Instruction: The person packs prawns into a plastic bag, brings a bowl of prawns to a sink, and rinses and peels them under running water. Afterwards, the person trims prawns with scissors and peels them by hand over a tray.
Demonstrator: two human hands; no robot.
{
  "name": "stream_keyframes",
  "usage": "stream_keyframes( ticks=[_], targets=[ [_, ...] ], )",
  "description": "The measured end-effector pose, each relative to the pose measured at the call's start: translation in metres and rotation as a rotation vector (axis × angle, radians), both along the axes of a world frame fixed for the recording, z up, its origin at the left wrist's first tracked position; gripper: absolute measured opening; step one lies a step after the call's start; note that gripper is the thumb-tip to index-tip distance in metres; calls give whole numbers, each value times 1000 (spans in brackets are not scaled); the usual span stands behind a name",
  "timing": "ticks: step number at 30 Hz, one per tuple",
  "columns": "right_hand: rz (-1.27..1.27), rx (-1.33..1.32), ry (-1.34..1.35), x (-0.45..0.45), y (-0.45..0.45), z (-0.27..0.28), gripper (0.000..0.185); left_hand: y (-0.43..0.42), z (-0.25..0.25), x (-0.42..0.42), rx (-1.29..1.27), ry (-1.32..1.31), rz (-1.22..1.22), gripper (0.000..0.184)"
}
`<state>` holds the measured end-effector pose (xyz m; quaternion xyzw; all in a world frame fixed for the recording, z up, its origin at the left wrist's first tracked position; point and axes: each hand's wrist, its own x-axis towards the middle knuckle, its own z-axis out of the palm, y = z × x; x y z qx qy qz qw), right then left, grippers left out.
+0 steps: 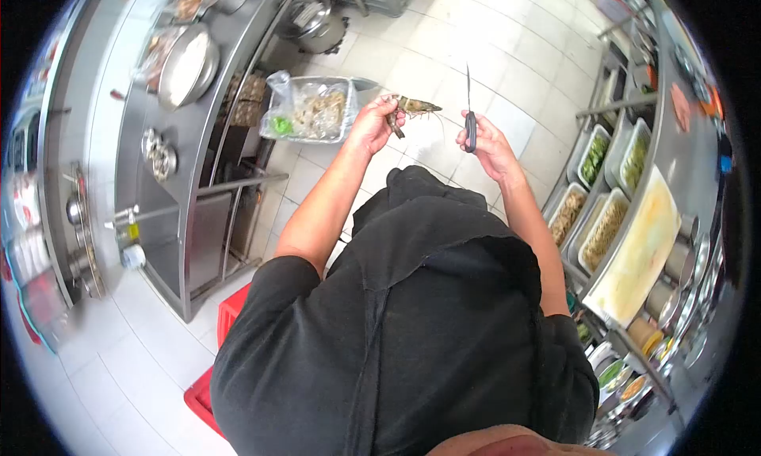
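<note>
My left hand point(375, 125) pinches a raw shrimp point(415, 105), its head pointing right and its long feelers trailing. The tail end curls down beside my fingers. In my right hand point(490, 148) is a knife point(471, 127) with a black handle, my fingers closed around that handle. Its thin blade points up and away from me, apart from the shrimp. Just left of my left hand stands a plastic basket point(306, 136) lined with clear plastic, with brownish contents and something bright green inside.
A steel counter point(170, 194) with a large metal bowl point(189, 67) runs along the left. A lidded pot point(313, 21) sits on the floor beyond the basket. To the right are food trays point(604, 230) and a stained white cutting board point(638, 254). Red plastic point(202, 396) shows beside me.
</note>
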<state>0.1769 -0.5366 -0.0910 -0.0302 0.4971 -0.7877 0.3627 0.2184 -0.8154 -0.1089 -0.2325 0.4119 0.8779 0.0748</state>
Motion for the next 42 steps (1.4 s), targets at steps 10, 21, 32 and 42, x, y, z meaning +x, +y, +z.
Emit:
stream_keyframes(
  ticks=[10, 21, 32, 42],
  targets=[
    [322, 613, 705, -34, -191, 42, 42, -180, 11, 40, 156, 187, 174, 19],
    [697, 630, 850, -90, -319, 45, 50, -267, 1, 42, 162, 153, 463, 20],
    [720, 460, 873, -110, -402, 17, 52, -316, -6, 42, 200, 89, 613, 19],
    [570, 715, 763, -50, -430, 12, 50, -371, -30, 43, 301, 17, 411, 20]
  ],
)
